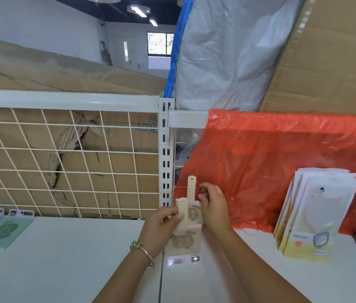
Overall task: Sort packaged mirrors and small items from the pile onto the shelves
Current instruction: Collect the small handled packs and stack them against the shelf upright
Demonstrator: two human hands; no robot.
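Note:
Two cream-handled packaged mirrors sit at the middle of the white shelf (63, 259). My left hand (161, 224) pinches the handle of the nearer packaged mirror (183, 239), whose pink-edged pack lies flat on the shelf. The farther packaged mirror (192, 193) stands behind it with its handle up, and my right hand (213, 206) holds its right edge with curled fingers. A stack of yellow-and-white mirror packs (312, 215) leans upright at the right.
Green packaged items (4, 230) lie at the shelf's left end. A red plastic bag (271, 154) hangs behind the right bay. A white wire grid (63, 160) and slotted upright post (165, 154) back the shelf, with cardboard boxes behind and above.

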